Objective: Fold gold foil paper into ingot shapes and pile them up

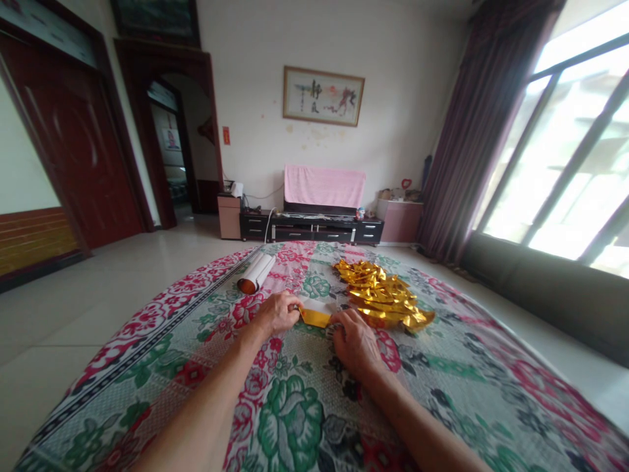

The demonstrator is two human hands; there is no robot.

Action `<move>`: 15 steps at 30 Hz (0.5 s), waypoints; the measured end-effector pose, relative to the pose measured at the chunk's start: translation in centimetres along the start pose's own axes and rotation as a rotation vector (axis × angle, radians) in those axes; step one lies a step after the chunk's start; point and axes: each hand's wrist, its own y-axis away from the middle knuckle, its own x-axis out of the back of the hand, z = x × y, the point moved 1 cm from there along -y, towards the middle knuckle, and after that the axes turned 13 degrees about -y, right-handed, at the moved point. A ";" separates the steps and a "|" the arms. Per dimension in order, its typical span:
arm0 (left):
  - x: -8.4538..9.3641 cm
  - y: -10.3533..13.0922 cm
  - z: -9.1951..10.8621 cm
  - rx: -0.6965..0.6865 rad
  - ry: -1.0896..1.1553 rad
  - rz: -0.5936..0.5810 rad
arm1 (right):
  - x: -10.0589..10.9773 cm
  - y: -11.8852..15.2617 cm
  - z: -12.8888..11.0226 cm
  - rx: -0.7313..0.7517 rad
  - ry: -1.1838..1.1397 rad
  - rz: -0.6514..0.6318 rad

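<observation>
A small sheet of gold foil paper (315,318), with a white side showing along its far part, lies between my two hands. The left end is pinched in the closed fingers of my left hand (278,313). At the right end, my right hand (358,342) grips the paper with its fingers bent and pressed together. Just beyond my right hand is a pile of folded gold foil pieces (386,295). A roll of paper (257,273), white outside and coppery inside, rests beyond my left hand.
A patterned red, green and white cloth (289,419) covers the round table. Past its far edge stand a black low cabinet (295,233) and a pink cloth (324,185) draped over something. A curtain (466,137) and windows are on the right.
</observation>
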 end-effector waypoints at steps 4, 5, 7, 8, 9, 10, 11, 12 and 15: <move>-0.2 -0.1 0.3 -0.051 0.107 -0.007 | -0.3 0.0 0.4 0.012 -0.024 -0.012; -0.2 -0.1 0.4 -0.062 0.142 -0.018 | -0.3 0.0 0.5 0.018 -0.028 -0.009; 0.2 -0.1 0.6 -0.087 0.204 -0.047 | -0.3 0.0 0.5 0.022 -0.031 0.012; 0.4 -0.1 0.7 -0.099 0.225 -0.065 | -0.3 0.0 0.6 0.021 -0.031 0.026; 0.6 -0.1 0.9 -0.112 0.238 -0.087 | -0.3 -0.1 0.6 0.018 -0.030 0.041; 0.8 -0.1 1.0 -0.123 0.244 -0.107 | -0.3 -0.1 0.6 0.011 -0.028 0.054; 0.9 -0.1 1.1 -0.131 0.245 -0.124 | -0.3 -0.1 0.7 0.000 -0.026 0.063; 1.1 -0.1 1.2 -0.140 0.247 -0.137 | -0.3 -0.2 0.7 -0.014 -0.024 0.068; 1.4 -0.1 1.4 -0.167 0.254 -0.155 | -0.3 -0.2 0.8 -0.041 -0.025 0.064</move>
